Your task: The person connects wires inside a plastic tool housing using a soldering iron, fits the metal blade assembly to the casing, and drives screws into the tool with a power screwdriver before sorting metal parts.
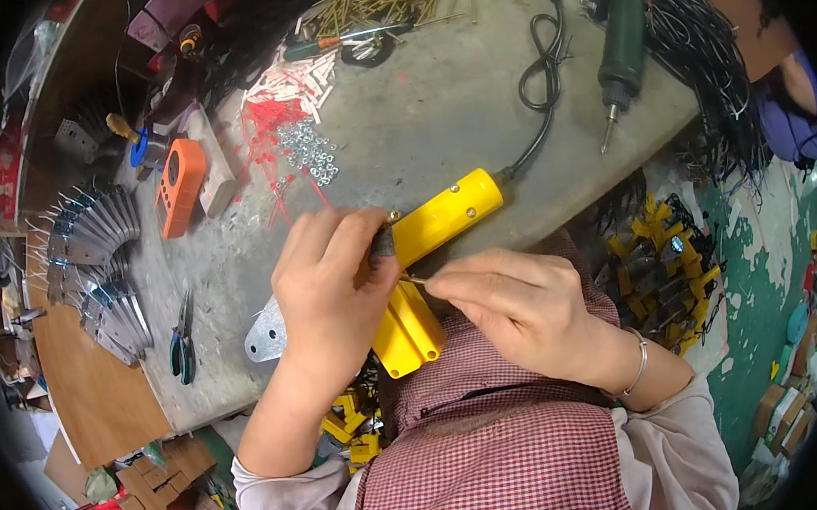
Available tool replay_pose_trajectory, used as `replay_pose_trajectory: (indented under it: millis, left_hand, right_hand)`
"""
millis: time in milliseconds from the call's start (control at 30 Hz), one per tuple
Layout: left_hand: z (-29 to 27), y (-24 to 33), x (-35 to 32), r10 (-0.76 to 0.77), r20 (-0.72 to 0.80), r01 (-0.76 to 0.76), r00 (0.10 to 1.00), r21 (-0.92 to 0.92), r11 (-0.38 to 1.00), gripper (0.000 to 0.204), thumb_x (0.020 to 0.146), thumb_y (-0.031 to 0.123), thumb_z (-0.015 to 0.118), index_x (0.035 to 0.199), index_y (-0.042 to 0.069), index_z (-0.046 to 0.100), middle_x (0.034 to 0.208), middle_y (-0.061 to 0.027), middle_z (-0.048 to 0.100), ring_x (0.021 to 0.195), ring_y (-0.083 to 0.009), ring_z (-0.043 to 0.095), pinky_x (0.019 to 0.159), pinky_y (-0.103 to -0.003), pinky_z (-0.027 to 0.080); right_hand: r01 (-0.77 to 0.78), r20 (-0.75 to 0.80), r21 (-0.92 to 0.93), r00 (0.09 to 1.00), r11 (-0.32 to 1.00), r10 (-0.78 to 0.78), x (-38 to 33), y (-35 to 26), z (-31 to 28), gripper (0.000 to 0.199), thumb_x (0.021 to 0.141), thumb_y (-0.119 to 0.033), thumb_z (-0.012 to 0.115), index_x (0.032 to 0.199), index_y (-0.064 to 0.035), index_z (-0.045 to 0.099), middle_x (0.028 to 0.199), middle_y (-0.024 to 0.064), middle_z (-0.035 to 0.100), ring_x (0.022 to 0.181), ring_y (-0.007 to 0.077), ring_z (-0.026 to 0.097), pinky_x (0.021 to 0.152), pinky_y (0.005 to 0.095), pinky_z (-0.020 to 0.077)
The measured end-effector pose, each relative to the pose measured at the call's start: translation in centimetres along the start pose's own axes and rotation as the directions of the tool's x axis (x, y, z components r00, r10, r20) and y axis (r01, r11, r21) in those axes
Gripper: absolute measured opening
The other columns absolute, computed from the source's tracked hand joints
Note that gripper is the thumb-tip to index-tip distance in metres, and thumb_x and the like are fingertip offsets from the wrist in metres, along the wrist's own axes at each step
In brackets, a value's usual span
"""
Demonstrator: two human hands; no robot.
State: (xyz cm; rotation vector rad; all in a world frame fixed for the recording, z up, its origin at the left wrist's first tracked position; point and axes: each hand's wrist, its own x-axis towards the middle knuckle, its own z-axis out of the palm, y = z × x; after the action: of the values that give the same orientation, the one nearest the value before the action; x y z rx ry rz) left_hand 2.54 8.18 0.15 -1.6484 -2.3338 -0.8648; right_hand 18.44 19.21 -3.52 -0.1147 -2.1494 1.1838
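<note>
A yellow plastic tool housing [448, 216] with a black cord lies across the near edge of the table. Small screws show on its handle, and its other yellow arm [405, 336] points down toward my apron. My left hand [330, 284] is closed around the middle of the housing, its fingers at a dark part there. Beside that hand, a grey metal plate with holes [264, 336] sticks out. My right hand [516, 304] pinches a small, thin metal piece [415, 278] against the housing near my left fingertips; its kind is too small to make out.
A green electric screwdriver [623, 41], brass-coloured rods [381, 1], pale tubes [306, 82] and metal nuts [307, 153] occupy the far side. An orange meter [179, 188], pliers [182, 342] and stacked metal plates [99, 234] sit left. Yellow housings [660, 261] fill the area right, below the table.
</note>
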Motion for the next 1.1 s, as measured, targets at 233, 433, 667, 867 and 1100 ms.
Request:
replay_pose_trajectory:
  millis: [233, 433, 667, 867, 1100]
  left_hand:
    - [-0.7, 1.4, 1.4, 0.109, 0.247, -0.158, 0.963, 0.191, 0.969, 0.048, 0.068, 0.001, 0.063, 0.115, 0.012, 0.061, 0.081, -0.0062, 0.054, 0.077, -0.0269, 0.055, 0.066, -0.039, 0.048]
    - [0.2, 0.6, 1.6, 0.142, 0.323, -0.183, 0.936, 0.1, 0.978, 0.047, 0.07, 0.005, 0.061, 0.116, 0.013, 0.061, 0.084, -0.0075, 0.05, 0.079, -0.0267, 0.054, 0.065, -0.038, 0.048]
    - [-0.8, 1.0, 2.7, 0.037, 0.416, -0.074, 0.909, 0.072, 0.995, 0.031, 0.074, -0.003, 0.06, 0.104, 0.006, 0.059, 0.084, -0.0115, 0.05, 0.079, -0.0323, 0.055, 0.067, -0.041, 0.046]
    - [-0.6, -0.5, 1.5, -0.069, 0.354, 0.124, 0.933, -0.135, 0.983, 0.029, 0.071, 0.001, 0.068, 0.097, 0.003, 0.056, 0.107, -0.0112, 0.056, 0.088, -0.0341, 0.061, 0.068, -0.041, 0.051]
    - [0.3, 0.4, 2.3, -0.259, 0.297, 0.302, 0.919, -0.111, 0.947, 0.032, 0.073, -0.01, 0.052, 0.103, 0.002, 0.056, 0.108, -0.0123, 0.059, 0.088, -0.0317, 0.065, 0.073, -0.038, 0.055]
  right_hand:
    - [-0.472, 0.006, 0.603, 0.809, 0.643, 0.588, 1.2, 0.5, 2.6, 0.01, 0.086, -0.004, 0.064, 0.091, 0.001, 0.057, 0.082, 0.0138, 0.068, 0.073, 0.0276, 0.069, 0.062, 0.0317, 0.0537]
    - [-0.262, -0.031, 0.164, 0.962, 0.951, 0.27, -0.4, -0.2, 4.1, 0.014, 0.089, -0.014, 0.061, 0.098, -0.0046, 0.058, 0.072, 0.0142, 0.062, 0.063, 0.0307, 0.065, 0.054, 0.0403, 0.0489]
    - [-0.294, -0.248, -0.338, 0.944, 0.894, 0.217, 2.9, 3.0, -8.4, 0.039, 0.084, -0.018, 0.067, 0.121, -0.0058, 0.06, 0.089, 0.01, 0.062, 0.073, 0.0226, 0.062, 0.063, 0.0323, 0.0511]
    - [-0.656, -0.497, -0.508, 0.753, 0.559, 0.431, 7.0, 7.9, -14.2, 0.08, 0.077, -0.038, 0.075, 0.142, -0.0089, 0.038, 0.1, 0.0162, 0.063, 0.085, 0.0294, 0.063, 0.077, 0.0375, 0.0496]
    - [-0.247, -0.699, 0.269, 0.615, 0.931, 0.365, 6.3, 11.6, -12.7, 0.077, 0.078, 0.004, 0.061, 0.146, 0.0015, 0.024, 0.101, 0.0128, 0.059, 0.088, 0.0177, 0.06, 0.075, 0.0293, 0.0506]
